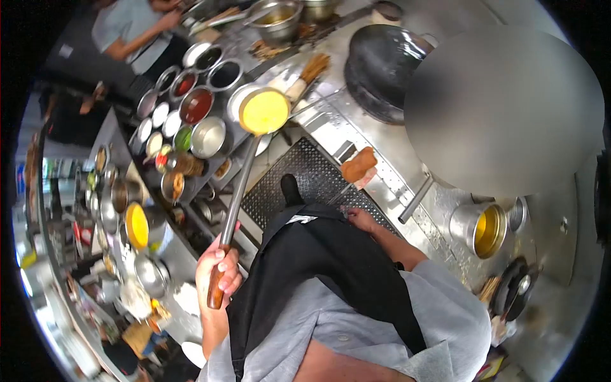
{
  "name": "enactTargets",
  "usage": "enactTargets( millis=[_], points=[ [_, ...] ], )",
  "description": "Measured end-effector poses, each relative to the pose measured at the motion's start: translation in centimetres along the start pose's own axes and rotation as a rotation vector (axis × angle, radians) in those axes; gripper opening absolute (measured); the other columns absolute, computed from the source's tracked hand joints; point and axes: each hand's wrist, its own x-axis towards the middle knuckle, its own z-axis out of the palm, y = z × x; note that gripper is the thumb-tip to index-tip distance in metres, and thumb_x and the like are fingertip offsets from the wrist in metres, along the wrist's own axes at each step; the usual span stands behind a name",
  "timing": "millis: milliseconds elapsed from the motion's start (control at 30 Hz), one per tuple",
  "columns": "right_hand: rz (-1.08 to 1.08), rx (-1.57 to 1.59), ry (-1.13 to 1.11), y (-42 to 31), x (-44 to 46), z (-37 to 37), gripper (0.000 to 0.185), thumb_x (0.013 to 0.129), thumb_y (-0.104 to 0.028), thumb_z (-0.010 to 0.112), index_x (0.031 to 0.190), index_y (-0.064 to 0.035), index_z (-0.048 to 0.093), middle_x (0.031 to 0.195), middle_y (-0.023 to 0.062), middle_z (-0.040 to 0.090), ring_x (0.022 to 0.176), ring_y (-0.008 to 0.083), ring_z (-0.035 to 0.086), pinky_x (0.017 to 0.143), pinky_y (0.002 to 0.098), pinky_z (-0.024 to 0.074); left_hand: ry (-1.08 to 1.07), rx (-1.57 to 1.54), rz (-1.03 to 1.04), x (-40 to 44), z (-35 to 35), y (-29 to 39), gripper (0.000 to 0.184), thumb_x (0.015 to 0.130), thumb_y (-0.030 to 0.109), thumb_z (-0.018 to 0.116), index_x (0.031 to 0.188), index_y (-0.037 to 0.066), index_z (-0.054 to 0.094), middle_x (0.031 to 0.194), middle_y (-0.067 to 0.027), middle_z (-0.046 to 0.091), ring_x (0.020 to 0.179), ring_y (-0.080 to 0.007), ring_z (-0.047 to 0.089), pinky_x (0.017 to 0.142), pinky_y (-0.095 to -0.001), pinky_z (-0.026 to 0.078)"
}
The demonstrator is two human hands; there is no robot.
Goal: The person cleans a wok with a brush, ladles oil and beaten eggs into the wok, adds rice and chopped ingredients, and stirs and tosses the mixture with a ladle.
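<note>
- One ladle (240,197), long-handled: reaches forward from the body and leans to the right, its bowl well beyond the left hand (219,274) and its wooden grip end nearest the wearer.
- One left hand: fingers curled round that wooden grip; plainly the nearer of the two to the ladle.
- Appearance of the ladle: brown wooden grip, straight grey metal shaft, round bowl holding a smooth, bright yellow liquid; bowl near the tins, over or just beside them, height uncertain.
- One right hand (359,218): beside the apron (318,245), low on the right; fingers partly hidden, so whether they pinch anything cannot be told.
- One thin rod (344,191): between the right hand and a tan piece (359,165) of unclear nature; its near end is indistinct.
- Several metal tins, left and ahead: among them one of red sauce (196,106) and one of dark sauce (224,75).
- One dark wok (382,76): on the steel desk (398,153), ahead and to the right.
- One steel pot (463,224): right side, with a deep yellow liquid inside.
- One black floor mat (280,175), dotted with holes: below, between the two work surfaces.
</note>
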Motion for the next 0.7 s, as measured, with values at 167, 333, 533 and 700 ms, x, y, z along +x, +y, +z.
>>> enactTargets(
  millis=[167,333,533,700],
  points=[
    [0.108,0.221,0.267,6.8,0.3,2.6,0.039,0.090,-0.034,0.060,0.111,-0.0028,0.068,0.108,0.0186,0.069,0.101,0.0335,0.067,0.090,0.0411,0.0507,-0.357,0.101,-0.244,13.3,4.9,4.6,0.060,0.093,0.012,0.051,0.147,-0.001,0.030,0.068,-0.0039,0.047,0.036,-0.0134,0.042,0.031,-0.0280,0.037],
    [0.399,0.311,0.481,3.1,-5.0,3.4,0.039,0.092,-0.033,0.057,0.116,-0.0042,0.067,0.114,0.0199,0.068,0.106,0.0353,0.065,0.093,0.0406,0.0496,-0.531,0.103,-0.508,27.9,10.7,7.2,0.050,0.096,0.013,0.048,0.143,0.002,0.037,0.071,-0.0021,0.047,0.040,-0.0123,0.045,0.033,-0.0284,0.037],
    [0.565,0.261,0.437,6.5,-6.1,14.8,0.044,0.094,-0.034,0.053,0.127,-0.0045,0.060,0.122,0.0192,0.066,0.115,0.0359,0.061,0.097,0.0399,0.0467,-0.517,0.668,-0.544,43.5,15.2,5.5,0.012,0.093,0.013,0.056,0.102,0.013,0.047,0.070,-0.0002,0.053,0.045,-0.0125,0.049,0.037,-0.0276,0.038],
    [0.751,0.646,0.557,-0.9,-6.1,18.6,0.048,0.089,-0.036,0.061,0.123,-0.0023,0.063,0.120,0.0169,0.067,0.113,0.0347,0.062,0.097,0.0403,0.0466,-0.533,1.096,-0.390,48.9,16.1,2.9,0.022,0.088,0.007,0.053,0.109,0.010,0.051,0.069,-0.0014,0.054,0.045,-0.0127,0.050,0.039,-0.0279,0.041]
  ],
)
